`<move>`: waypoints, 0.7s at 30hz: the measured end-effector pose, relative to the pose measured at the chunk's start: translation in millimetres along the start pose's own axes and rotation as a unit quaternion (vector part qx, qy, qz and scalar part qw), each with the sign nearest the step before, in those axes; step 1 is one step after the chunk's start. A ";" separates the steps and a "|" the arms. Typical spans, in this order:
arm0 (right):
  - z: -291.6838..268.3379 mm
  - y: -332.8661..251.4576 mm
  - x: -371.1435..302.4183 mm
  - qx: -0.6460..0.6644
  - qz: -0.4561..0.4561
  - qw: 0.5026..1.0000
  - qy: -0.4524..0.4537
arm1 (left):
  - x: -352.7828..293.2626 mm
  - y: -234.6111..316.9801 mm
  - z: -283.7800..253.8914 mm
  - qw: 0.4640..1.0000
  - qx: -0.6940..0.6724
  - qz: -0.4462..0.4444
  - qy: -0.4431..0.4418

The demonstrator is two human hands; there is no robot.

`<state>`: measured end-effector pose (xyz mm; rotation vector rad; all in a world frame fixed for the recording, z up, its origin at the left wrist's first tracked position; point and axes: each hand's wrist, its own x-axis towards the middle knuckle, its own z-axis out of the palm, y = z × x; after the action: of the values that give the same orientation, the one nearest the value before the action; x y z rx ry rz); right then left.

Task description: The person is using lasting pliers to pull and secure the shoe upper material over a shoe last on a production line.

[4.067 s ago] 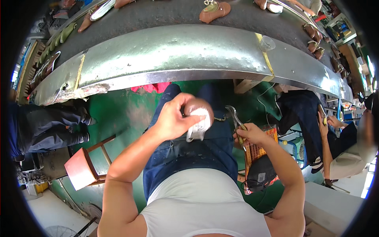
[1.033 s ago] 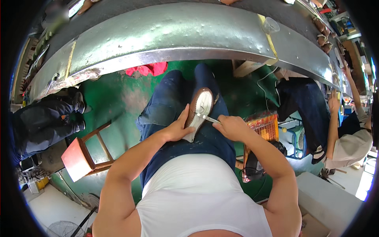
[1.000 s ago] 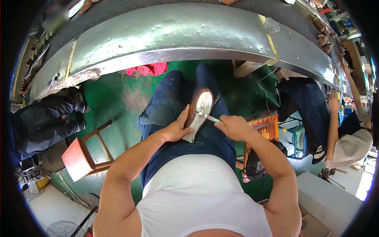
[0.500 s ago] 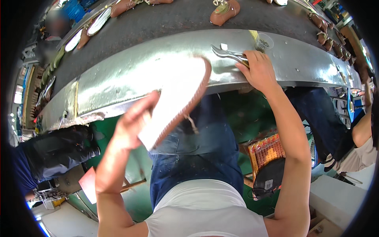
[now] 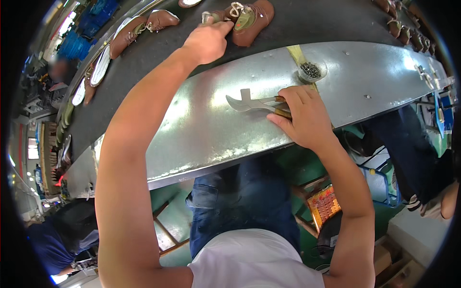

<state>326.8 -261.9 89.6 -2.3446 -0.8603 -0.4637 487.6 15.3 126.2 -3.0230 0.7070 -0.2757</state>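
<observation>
My left hand (image 5: 207, 43) reaches out over the dark belt, its fingers curled at a brown shoe (image 5: 220, 15) with a pale lace, which they partly hide. Right beside it lies another brown shoe (image 5: 253, 24) with a green tongue and a cream lace. Over the metal ledge, my right hand (image 5: 306, 114) is closed round the brown handles of a pair of steel pincers (image 5: 253, 103). Their curved jaws point left. Just beyond that hand, a clear cup (image 5: 311, 71) holds many small dark metal pieces.
The shiny metal ledge (image 5: 201, 129) runs between me and the dark belt (image 5: 307, 24). More brown shoes (image 5: 127, 37) and pale soles (image 5: 101, 66) line the belt at left, with further shoes (image 5: 406, 34) at far right. A stool with a woven seat (image 5: 322, 204) stands below right. Other people sit on both sides.
My left hand has swung from above my lap to the belt; the white-soled shoe it held is no longer above my lap. My right hand keeps the pincers. The view has shifted.
</observation>
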 end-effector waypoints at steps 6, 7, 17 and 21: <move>2.0 -4.4 12.6 0.010 -0.006 0.999 -0.030 | 3.6 -108.9 29.5 0.947 -0.109 -0.136 0.269; 1.4 -4.0 12.9 0.013 0.000 0.999 -0.039 | 12.5 -119.8 35.0 0.937 -0.119 -0.231 0.235; -4.0 -7.4 11.0 -0.011 0.018 0.996 -0.092 | 130.8 -232.3 80.1 0.848 -0.144 -0.506 0.067; -8.1 -7.0 7.6 -0.023 0.030 0.994 -0.100 | 159.3 -207.0 75.6 0.852 -0.158 -0.497 0.044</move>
<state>326.7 -259.1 102.4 -2.4818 -0.8741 -0.2284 732.0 129.3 91.5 -3.3804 -0.9899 -0.3203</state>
